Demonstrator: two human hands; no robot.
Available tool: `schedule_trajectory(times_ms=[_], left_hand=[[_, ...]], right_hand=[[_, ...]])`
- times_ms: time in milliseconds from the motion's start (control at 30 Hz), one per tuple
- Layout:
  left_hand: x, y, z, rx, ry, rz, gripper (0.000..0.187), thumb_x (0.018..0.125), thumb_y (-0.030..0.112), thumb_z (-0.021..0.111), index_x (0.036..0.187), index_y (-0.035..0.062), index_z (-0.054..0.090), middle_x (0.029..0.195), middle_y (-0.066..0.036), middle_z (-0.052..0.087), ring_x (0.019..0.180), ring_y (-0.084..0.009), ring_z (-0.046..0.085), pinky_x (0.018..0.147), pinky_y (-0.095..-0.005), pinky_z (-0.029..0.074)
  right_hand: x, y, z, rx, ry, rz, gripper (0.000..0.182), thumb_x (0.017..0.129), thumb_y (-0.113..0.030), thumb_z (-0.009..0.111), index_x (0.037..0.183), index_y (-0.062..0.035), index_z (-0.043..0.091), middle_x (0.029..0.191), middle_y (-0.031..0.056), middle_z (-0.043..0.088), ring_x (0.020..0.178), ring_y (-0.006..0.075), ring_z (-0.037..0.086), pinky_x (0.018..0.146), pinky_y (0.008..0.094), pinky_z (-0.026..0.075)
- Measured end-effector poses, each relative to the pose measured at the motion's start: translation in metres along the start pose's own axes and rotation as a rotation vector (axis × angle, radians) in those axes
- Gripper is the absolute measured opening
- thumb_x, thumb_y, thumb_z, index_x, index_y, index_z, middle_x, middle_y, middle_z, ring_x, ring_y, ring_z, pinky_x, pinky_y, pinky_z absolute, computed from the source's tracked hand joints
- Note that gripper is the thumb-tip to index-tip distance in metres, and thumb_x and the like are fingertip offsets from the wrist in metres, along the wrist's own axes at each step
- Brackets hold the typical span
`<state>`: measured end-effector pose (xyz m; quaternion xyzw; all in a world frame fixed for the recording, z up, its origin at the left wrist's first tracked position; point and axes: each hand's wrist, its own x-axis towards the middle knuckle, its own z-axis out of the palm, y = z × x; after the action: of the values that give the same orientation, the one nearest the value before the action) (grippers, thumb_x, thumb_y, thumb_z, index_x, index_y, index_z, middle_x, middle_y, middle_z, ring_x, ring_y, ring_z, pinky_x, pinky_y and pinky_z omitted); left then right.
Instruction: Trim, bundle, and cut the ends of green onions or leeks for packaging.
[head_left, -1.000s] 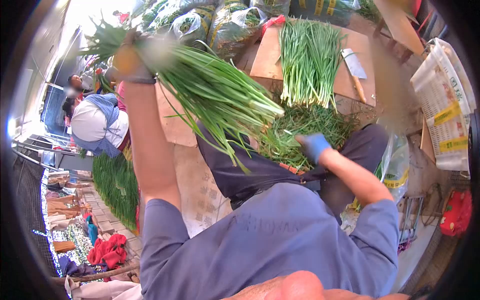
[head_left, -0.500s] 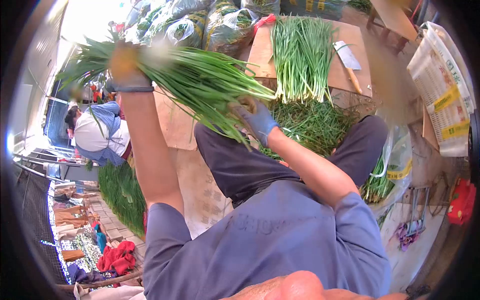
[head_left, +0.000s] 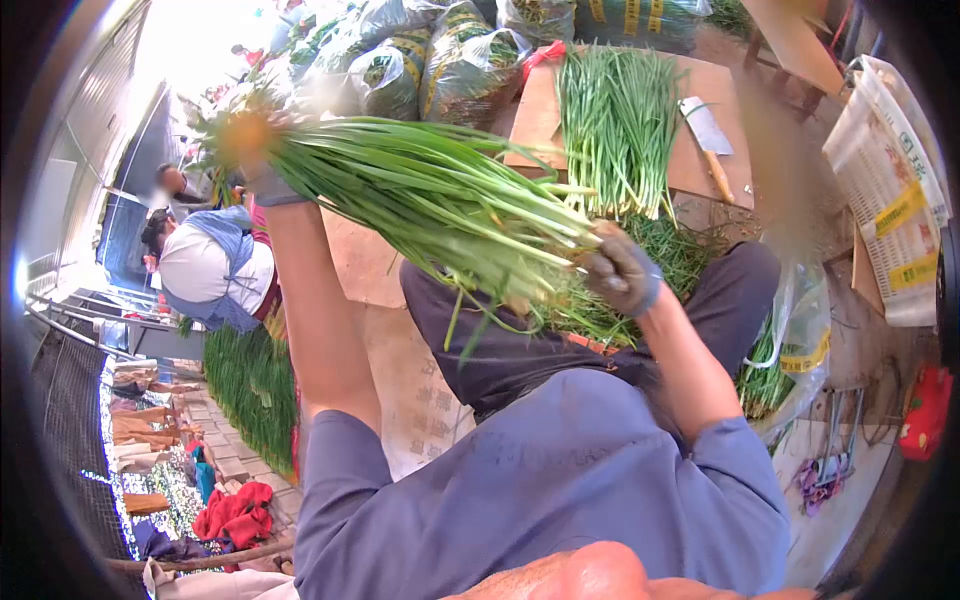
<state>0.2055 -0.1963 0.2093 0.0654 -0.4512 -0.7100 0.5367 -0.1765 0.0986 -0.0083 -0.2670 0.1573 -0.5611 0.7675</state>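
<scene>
At upper left, a gloved left hand (head_left: 258, 165) clasps the leafy end of a bunch of green stalks (head_left: 420, 190), though blur there hides the fingers. The bunch slants to mid-frame, probably light, limp and easily bruised, best held where it gathers. At centre, the right hand (head_left: 622, 272) curls at the pale stem ends, its grip impossible to confirm. Above, another bundle (head_left: 620, 120) lies on a surface (head_left: 537, 122) beside a cleaver (head_left: 706, 126).

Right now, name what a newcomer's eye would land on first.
Probably the long bunch of green stalks stretched across the middle, its leafy end in the left grip. Next, likely the cleaver, lying on the board to the right of a row of laid-out stalks.
</scene>
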Motion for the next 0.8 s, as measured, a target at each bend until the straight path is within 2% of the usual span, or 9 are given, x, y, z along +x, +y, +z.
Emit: schedule_trajectory(times_ms=[100, 267, 367, 400, 433, 467, 533, 700, 800], left_hand=[[0.008, 0.020, -0.022, 0.192, 0.141, 0.197, 0.031, 0.095, 0.031, 0.048, 0.076, 0.0079, 0.055, 0.074, -0.005, 0.059, 0.073, -0.0228, 0.054, 0.087, -0.0436, 0.044], [0.030, 0.006, -0.039, 0.054, 0.008, 0.044, 0.034, 0.096, 0.035, 0.046, 0.076, 0.0090, 0.055, 0.075, -0.006, 0.059, 0.079, -0.0260, 0.056, 0.091, -0.0513, 0.044], [0.024, 0.019, -0.024, 0.111, -0.009, 0.069, 0.035, 0.095, 0.036, 0.047, 0.076, 0.0089, 0.056, 0.078, -0.007, 0.061, 0.082, -0.0270, 0.058, 0.094, -0.0526, 0.043], [0.000, 0.012, 0.023, 0.100, -0.068, 0.081, 0.034, 0.095, 0.036, 0.047, 0.076, 0.0089, 0.057, 0.078, -0.007, 0.061, 0.083, -0.0274, 0.058, 0.094, -0.0525, 0.042], [-0.016, 0.003, 0.060, 0.092, -0.116, 0.085, 0.034, 0.095, 0.035, 0.047, 0.076, 0.0088, 0.057, 0.079, -0.008, 0.062, 0.084, -0.0277, 0.058, 0.094, -0.0524, 0.042], [-0.020, -0.006, 0.076, 0.258, 0.305, 0.340, 0.034, 0.094, 0.035, 0.046, 0.076, 0.0093, 0.058, 0.080, -0.009, 0.063, 0.086, -0.0280, 0.059, 0.097, -0.0544, 0.042], [-0.017, -0.010, 0.072, 0.118, 0.013, 0.188, 0.035, 0.094, 0.036, 0.045, 0.077, 0.0090, 0.059, 0.081, -0.010, 0.063, 0.087, -0.0288, 0.059, 0.098, -0.0557, 0.041], [0.003, -0.011, 0.065, 0.252, 0.077, 0.404, 0.036, 0.094, 0.035, 0.046, 0.094, 0.0015, 0.058, 0.092, -0.016, 0.060, 0.083, -0.0296, 0.060, 0.081, -0.0474, 0.050], [0.001, 0.006, 0.096, 0.396, 0.354, 0.446, 0.035, 0.098, 0.034, 0.039, 0.090, 0.0059, 0.058, 0.087, -0.014, 0.059, 0.079, -0.0284, 0.059, 0.075, -0.0456, 0.050]], right_hand=[[-0.002, 0.036, -0.011, -0.279, 0.425, 0.062, 0.029, 0.097, -0.035, 0.056, 0.096, -0.0065, 0.058, 0.062, -0.0054, 0.043, 0.050, 0.0030, 0.039, 0.043, 0.0202, 0.033], [0.068, 0.095, -0.002, -0.376, -0.168, -0.181, 0.033, 0.098, -0.015, 0.051, 0.130, -0.0072, 0.053, 0.122, 0.0135, 0.060, 0.112, 0.0239, 0.059, 0.100, 0.0388, 0.048], [0.047, 0.033, 0.046, 0.309, 0.140, 0.013, 0.036, 0.096, -0.019, 0.056, 0.130, -0.0090, 0.053, 0.116, 0.0090, 0.064, 0.092, 0.0152, 0.065, 0.084, 0.0365, 0.056], [0.035, 0.029, 0.008, 0.464, -0.151, -0.016, 0.037, 0.096, -0.020, 0.057, 0.130, -0.0079, 0.052, 0.116, 0.0097, 0.064, 0.089, 0.0154, 0.065, 0.081, 0.0377, 0.057], [0.035, 0.043, -0.008, 0.382, -0.223, -0.047, 0.040, 0.095, -0.021, 0.058, 0.132, -0.0074, 0.051, 0.118, 0.0099, 0.064, 0.089, 0.0150, 0.065, 0.078, 0.0360, 0.057], [0.035, 0.058, -0.024, 0.300, -0.293, -0.084, 0.042, 0.095, -0.021, 0.059, 0.133, -0.0069, 0.050, 0.119, 0.0100, 0.063, 0.090, 0.0146, 0.065, 0.074, 0.0344, 0.057], [0.048, 0.092, -0.016, -0.145, -0.181, -0.281, 0.046, 0.094, -0.021, 0.061, 0.136, -0.0065, 0.048, 0.122, 0.0101, 0.061, 0.091, 0.0136, 0.064, 0.068, 0.0312, 0.056], [0.048, 0.028, 0.092, -0.073, 0.301, -0.048, 0.017, 0.095, -0.031, 0.056, 0.088, -0.0163, 0.054, 0.067, -0.0064, 0.050, 0.051, 0.0049, 0.044, 0.041, 0.0214, 0.032], [-0.002, 0.037, 0.001, -0.161, 0.339, 0.106, 0.020, 0.096, -0.030, 0.054, 0.104, -0.0115, 0.056, 0.090, 0.0006, 0.054, 0.069, 0.0095, 0.052, 0.058, 0.0228, 0.041]])
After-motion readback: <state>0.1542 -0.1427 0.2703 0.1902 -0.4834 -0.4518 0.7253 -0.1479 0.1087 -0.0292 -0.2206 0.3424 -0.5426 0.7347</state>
